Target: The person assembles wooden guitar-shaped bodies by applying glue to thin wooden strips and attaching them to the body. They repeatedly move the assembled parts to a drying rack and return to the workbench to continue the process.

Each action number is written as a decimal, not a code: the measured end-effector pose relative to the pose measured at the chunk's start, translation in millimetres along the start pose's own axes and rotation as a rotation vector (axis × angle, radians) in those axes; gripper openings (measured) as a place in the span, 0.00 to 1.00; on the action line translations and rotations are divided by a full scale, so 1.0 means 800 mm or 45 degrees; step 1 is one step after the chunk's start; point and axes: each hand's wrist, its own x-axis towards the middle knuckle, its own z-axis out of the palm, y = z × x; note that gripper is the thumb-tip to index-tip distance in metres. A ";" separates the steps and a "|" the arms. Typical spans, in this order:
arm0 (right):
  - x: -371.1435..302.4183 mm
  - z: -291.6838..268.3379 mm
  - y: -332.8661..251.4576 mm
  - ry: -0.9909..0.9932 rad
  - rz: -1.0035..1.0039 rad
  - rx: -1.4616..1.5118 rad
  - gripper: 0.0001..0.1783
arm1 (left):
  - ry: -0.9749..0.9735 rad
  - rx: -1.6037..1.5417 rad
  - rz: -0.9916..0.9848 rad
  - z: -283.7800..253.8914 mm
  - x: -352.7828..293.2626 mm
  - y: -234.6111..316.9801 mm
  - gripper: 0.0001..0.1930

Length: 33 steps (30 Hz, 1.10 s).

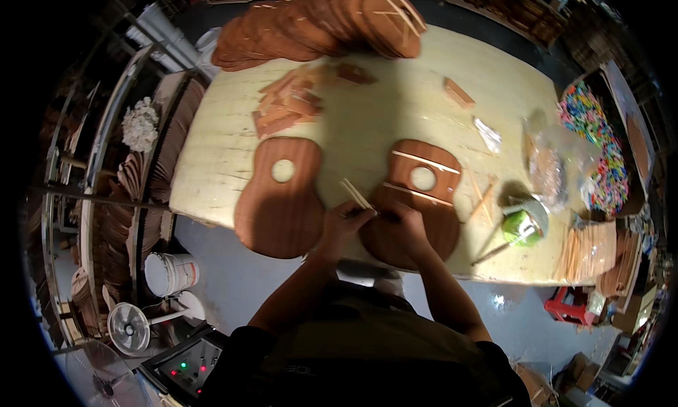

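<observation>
The left hand [345, 222] pinches thin wooden strips [357, 194] beside the right hand [401, 222], its grip unclear, over the braced soundboard [443, 234], with a plain soundboard [279, 213] to the left, loose sticks [483, 201] and green tub [521, 227] to the right, and wood-block pile [288, 105] and fanned soundboard stack [304, 29] beyond.

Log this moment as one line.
left hand: holds thin pale wooden strips | right hand: over brown guitar-shaped wooden board, contact unclear

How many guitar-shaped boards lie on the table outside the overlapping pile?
2. The left board lies to the left of the left hand; the right board, with two pale strips across it, is partly hidden by the right hand. I see no others.
</observation>
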 end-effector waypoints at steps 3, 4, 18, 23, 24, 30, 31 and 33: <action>0.024 0.040 0.001 -0.123 0.266 0.368 0.05 | -0.023 -0.333 -0.157 -0.058 0.003 0.004 0.08; 0.034 0.054 0.008 -0.151 0.371 0.470 0.05 | -0.039 -0.478 -0.184 -0.078 0.004 0.006 0.08; 0.212 0.246 0.032 0.292 -0.707 -1.053 0.14 | 0.153 0.730 0.708 -0.325 0.116 -0.068 0.08; 0.175 0.261 0.019 0.629 -0.314 -1.000 0.24 | 0.088 0.803 0.713 -0.332 0.123 -0.075 0.08; 0.161 0.263 0.019 0.729 -0.165 -1.020 0.27 | 0.070 0.775 0.700 -0.334 0.125 -0.078 0.08; 0.144 0.272 0.032 0.542 -0.032 -1.303 0.30 | 0.051 0.704 0.741 -0.335 0.131 -0.078 0.08; 0.144 0.271 0.030 0.521 -0.001 -1.303 0.31 | 0.058 0.711 0.751 -0.335 0.131 -0.076 0.07; 0.144 0.273 0.021 0.588 -0.026 -1.270 0.30 | 0.024 0.637 0.714 -0.338 0.135 -0.081 0.07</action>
